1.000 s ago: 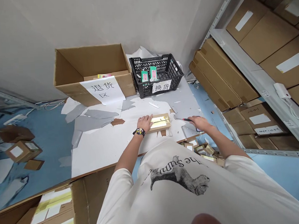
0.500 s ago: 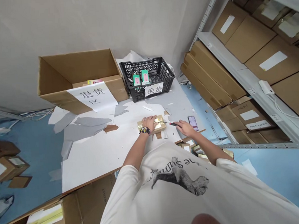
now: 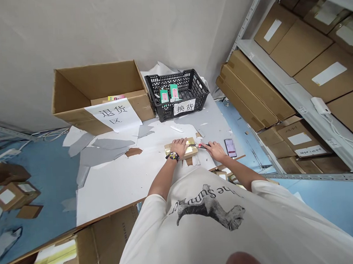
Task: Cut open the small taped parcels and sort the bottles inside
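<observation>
A white-topped work table point(image 3: 108, 194), strewn with torn grey and white paper scraps, fills the middle of the frame, with blue floor on both sides. Pale metal shelving point(image 3: 293, 96) at upper right holds flat brown cartons. At the table's far edge, left of centre, stands an open brown cardboard carton point(image 3: 74, 94) with a white sheet of black Chinese characters on its front. Just right of it sits a black plastic mesh crate point(image 3: 192, 88) holding two green-and-white packets point(image 3: 168, 93).

Near the table's front edge, at centre frame, lies a small kraft cardboard box point(image 3: 181, 148) with gold-and-yellow foil on top. The left hand point(image 3: 178, 147) rests palm down on it, fingers slightly curled and spread over the top, not clasping it. The right hand point(image 3: 215, 151) has its fingers closed around a slim red-handled utility knife point(image 3: 201, 145), whose tip is at the box's right end. A black smartphone point(image 3: 230, 147) lies just right of that hand, near the table's edge.
</observation>
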A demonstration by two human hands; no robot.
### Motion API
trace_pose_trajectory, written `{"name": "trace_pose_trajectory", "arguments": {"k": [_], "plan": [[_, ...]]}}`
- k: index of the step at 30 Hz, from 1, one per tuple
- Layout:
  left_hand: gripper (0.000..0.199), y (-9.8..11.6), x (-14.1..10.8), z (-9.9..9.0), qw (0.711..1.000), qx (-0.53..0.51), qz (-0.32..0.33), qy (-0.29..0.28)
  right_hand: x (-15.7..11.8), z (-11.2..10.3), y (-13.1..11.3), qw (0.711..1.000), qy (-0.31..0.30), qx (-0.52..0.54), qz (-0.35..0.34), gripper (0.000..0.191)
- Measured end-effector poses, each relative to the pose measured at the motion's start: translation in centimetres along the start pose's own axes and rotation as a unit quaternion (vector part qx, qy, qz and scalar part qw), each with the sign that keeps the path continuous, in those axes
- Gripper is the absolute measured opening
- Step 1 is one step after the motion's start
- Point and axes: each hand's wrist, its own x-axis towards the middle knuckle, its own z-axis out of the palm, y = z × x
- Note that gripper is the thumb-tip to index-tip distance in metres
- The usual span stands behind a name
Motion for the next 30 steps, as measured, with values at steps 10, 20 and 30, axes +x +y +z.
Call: {"name": "trace_pose_trajectory", "arguments": {"k": [10, 20, 30], "plan": [[0.058, -0.1, 0.1, -0.3, 1.0, 0.012, 0.008, 0.007, 0.5, -0.4, -2.2, 1.0, -0.012, 0.017, -0.003, 0.065], [0.055, 0.0, 0.2, -1.0, 0.999, -0.031, -0.024, 0.001, 0.3, -1.6, 5.1, 0.998, 0.019, 0.051, 0.039, 0.065], [0.054, 1.9, -2.3, -1.3, 0.998, -0.048, 0.032, 0.026, -1.2, 1.8, 4.2, 0.94, 0.082, 0.326, 0.063, 0.058]]}}
